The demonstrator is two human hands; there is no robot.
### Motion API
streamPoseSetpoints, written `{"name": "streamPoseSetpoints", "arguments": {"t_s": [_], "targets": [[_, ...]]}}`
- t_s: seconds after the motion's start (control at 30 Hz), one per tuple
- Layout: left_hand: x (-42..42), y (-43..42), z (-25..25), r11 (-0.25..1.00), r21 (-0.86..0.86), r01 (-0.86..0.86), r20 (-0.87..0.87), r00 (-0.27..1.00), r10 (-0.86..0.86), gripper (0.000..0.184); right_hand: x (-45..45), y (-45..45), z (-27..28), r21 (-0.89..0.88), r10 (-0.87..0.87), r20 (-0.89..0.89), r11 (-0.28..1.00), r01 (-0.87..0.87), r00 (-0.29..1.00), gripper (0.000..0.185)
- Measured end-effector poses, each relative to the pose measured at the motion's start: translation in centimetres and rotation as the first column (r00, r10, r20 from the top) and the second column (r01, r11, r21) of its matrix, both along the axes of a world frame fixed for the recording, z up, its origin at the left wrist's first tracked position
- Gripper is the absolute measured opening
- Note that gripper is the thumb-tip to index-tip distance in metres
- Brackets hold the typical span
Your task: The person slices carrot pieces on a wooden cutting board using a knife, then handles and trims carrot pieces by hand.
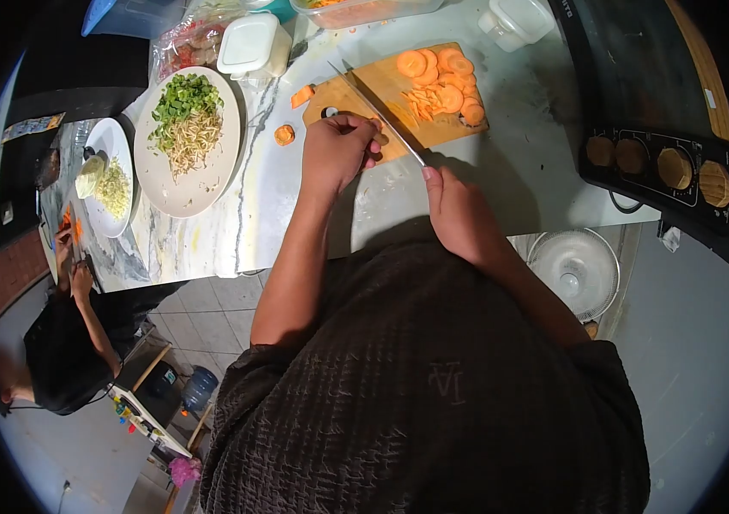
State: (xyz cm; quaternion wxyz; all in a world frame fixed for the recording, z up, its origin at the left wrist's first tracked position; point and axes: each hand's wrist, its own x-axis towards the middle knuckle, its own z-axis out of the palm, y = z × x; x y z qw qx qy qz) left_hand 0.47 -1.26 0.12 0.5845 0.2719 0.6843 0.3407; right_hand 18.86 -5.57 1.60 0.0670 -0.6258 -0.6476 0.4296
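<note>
Slicing is best done with the knife (379, 104) clasped in the right hand (460, 216), carrot (376, 125) pinched by the left hand (335, 154), fingertips tucked.

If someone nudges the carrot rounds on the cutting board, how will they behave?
The carrot rounds look loose and overlapping, so they'd probably slide apart rather than move as one. Lying mostly flat on the cutting board, they seem unlikely to roll.

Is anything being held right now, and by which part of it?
The right hand holds the knife by its handle; whether the left hand holds anything can't be told.
</note>
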Motion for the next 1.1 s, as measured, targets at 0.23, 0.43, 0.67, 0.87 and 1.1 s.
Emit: {"name": "streamPoseSetpoints", "arguments": {"t_s": [0.23,0.43,0.67,0.87,1.1], "targets": [[0.3,-0.2,-0.2,1.0,0.01,-0.007,-0.008,1.0,0.007,0.017,-0.5,0.0,-0.2,0.053,-0.009,0.081,0.999,0.005,0.997,0.045],[0.2,-0.5,-0.3,0.999,0.034,-0.008,0.018,1.0,0.007,0.02,-0.6,-0.1,-0.5,0.077,-0.02,0.117,0.997,0.011,0.993,0.045],[0.1,-0.3,0.1,0.999,0.05,0.002,-0.007,1.0,-0.001,0.02,-0.5,0.1,-0.4,0.078,-0.003,0.105,0.997,-0.005,0.994,0.045],[0.3,-0.5,-0.3,0.998,0.056,0.02,-0.024,1.0,-0.019,0.018,-0.8,0.2,0.1,0.076,-0.007,0.173,0.997,-0.006,0.985,0.046],[0.2,-0.4,-0.9,0.993,0.115,0.033,-0.058,0.998,-0.026,0.019,-0.9,0.1,0.4,0.052,-0.01,0.164,0.999,0.001,0.986,0.047]]}}
